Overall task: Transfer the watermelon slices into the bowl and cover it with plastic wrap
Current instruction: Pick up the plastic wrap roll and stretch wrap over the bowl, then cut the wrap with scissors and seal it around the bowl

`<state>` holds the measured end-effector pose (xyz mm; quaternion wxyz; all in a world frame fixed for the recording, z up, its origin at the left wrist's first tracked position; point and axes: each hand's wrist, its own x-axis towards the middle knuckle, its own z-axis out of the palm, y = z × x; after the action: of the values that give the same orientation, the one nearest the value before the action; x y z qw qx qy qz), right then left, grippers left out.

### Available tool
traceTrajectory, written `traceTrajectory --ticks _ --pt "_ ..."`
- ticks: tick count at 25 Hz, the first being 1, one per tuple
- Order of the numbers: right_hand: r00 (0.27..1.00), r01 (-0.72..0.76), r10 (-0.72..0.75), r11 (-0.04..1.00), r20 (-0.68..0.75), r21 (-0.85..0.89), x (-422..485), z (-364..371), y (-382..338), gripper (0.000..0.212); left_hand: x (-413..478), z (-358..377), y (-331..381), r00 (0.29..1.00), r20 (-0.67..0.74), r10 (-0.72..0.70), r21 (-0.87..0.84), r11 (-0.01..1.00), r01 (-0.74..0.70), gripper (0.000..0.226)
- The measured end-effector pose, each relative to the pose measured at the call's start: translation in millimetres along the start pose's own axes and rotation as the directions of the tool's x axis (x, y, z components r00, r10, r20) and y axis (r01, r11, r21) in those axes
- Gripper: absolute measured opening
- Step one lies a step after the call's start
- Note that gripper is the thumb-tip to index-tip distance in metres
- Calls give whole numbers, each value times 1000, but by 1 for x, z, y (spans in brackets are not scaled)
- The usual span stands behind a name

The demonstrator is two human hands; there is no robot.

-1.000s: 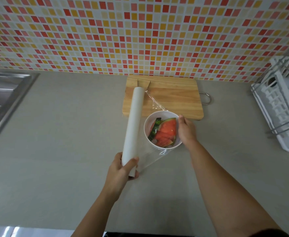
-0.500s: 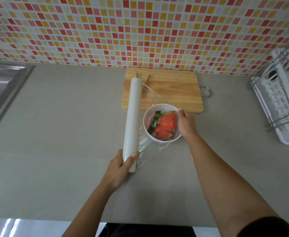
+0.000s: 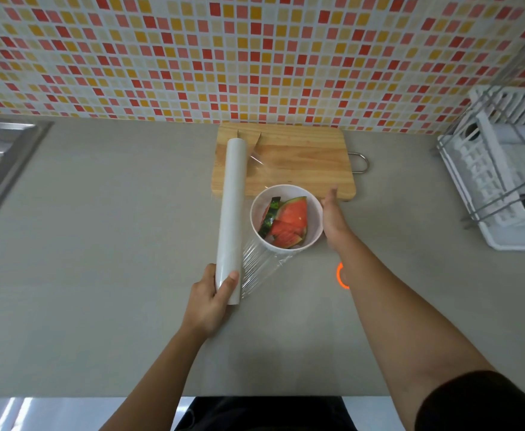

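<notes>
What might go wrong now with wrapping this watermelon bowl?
The film is bunched near the bowl, so it may cling to itself instead of sealing the rim. Only the right hand rests against the bowl; a hard pull on the roll by the left hand could tip it.

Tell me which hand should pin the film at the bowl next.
Probably the right. The right hand lies open beside the bowl, holding nothing. The left hand is busy gripping the near end of the plastic wrap roll, whose film stretches toward the bowl.
</notes>
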<state>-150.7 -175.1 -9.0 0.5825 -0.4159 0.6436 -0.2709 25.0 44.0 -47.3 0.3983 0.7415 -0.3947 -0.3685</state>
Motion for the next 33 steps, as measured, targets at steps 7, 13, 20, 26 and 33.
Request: traceTrajectory --ticks 7,13,20,26,33 --pt "891 120 -348 800 -292 -588 -73 -64 40 23 3 0 -3 1000 -8 -5 -42 999 5 45" --pt "936 -10 -263 639 -232 -769 -89 -63 73 29 3 1 -4 1000 -9 -15 -67 998 14 43" --pt "879 280 -446 768 -169 -576 -104 -50 63 29 2 1 -6 1000 -2 -1 -129 992 0 40" --pt "893 435 -437 900 110 39 -147 3 49 32 -3 3 -1 1000 -19 -6 -203 979 2 57" --pt "885 288 -381 899 268 329 -178 48 44 18 -2 2 -4 999 -44 25 -190 981 -33 57"
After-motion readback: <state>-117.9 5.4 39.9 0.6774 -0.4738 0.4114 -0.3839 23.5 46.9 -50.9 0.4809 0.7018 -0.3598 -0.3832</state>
